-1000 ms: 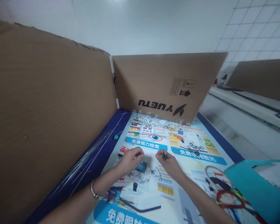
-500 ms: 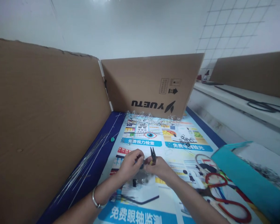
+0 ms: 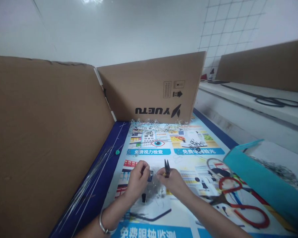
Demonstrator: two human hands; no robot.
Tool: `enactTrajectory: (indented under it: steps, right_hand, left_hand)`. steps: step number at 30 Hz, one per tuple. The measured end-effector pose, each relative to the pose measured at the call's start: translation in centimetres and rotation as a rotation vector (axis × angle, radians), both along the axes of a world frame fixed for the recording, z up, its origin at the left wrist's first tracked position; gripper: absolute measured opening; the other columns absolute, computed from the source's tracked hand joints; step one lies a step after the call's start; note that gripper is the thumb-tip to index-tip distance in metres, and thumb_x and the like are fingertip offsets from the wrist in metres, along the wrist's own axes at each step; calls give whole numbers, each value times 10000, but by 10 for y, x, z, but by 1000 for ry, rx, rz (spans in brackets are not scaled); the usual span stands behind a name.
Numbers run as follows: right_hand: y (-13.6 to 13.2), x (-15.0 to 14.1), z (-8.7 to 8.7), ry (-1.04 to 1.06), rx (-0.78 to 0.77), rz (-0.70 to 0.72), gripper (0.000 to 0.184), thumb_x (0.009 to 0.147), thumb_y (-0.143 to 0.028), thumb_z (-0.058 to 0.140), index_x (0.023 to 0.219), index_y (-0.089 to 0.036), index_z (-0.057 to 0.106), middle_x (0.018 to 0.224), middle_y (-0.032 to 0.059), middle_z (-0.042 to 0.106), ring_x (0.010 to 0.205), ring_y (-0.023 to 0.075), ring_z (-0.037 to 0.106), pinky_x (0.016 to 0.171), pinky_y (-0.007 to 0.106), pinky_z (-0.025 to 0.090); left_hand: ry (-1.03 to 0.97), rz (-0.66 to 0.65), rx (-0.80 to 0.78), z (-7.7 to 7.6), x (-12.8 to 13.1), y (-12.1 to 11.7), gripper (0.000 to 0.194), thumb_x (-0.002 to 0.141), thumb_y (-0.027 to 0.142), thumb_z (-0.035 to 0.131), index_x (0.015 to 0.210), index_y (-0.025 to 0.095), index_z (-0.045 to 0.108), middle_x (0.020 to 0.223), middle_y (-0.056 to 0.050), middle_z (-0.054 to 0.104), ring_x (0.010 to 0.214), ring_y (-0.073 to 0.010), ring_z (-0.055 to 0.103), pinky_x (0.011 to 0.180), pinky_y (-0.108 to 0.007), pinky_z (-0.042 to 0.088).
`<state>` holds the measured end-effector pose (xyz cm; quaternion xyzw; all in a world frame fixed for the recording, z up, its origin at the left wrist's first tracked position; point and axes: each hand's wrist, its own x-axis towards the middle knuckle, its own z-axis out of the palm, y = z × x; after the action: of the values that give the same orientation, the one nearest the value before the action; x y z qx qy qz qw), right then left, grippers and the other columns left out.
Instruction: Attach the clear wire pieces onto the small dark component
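My right hand (image 3: 172,180) is closed round needle-nose pliers (image 3: 167,168), their dark jaws pointing up and away from me. Its thumb and forefinger are pinched as well, near a small glint too fine to name. To its left, my left hand (image 3: 138,178) is pinched shut, and what lies between its fingertips is too small to make out. A gap separates the two hands. Beneath them, small clear, shiny pieces (image 3: 160,192) lie in a blurred heap on the printed sheet (image 3: 188,162).
Red-handled scissors (image 3: 250,215) and a wire coil (image 3: 208,162) lie right. Beyond stands a teal box (image 3: 253,175) with tangled wire pieces. Long thin wires (image 3: 89,181) run along the left. Cardboard walls (image 3: 129,89) stand left and behind; shiny pieces (image 3: 159,127) line the far edge.
My hands have moved apart from nearly touching, with the right hand shifting slightly right, pliers still in it. The camera view has turned a little.
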<state>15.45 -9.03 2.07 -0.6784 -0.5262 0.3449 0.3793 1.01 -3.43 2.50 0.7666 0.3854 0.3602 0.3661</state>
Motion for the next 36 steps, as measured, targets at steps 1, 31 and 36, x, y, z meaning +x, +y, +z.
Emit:
enactTrajectory:
  steps: [1,31,36]
  right_hand:
    - [1,2,-1,-20,-3,-4,170,686,-285,484,649,-168,602,546,-15,548,528,114,492,512,208,360]
    - [1,8,-11,-132,-13,-27,118,630,-216,473,579,-201,579,499,-18,552,496,131,508,490,218,331]
    - [3,9,-11,-48,-10,6,137,634,-222,466,582,-187,588,504,-19,550,492,124,501,483,215,345]
  left_hand:
    - [12,-11,14,-1,0,0,157,854,240,371,729,185,449,611,35,479,556,-107,468,532,-207,367]
    - [394,-144,666,-9,-3,2,176,836,140,395,827,185,565,768,-52,620,742,-158,566,685,-269,435]
    - [399,-127,608,-8,-3,1,158,832,154,400,789,182,550,701,-50,617,684,-165,572,648,-273,436]
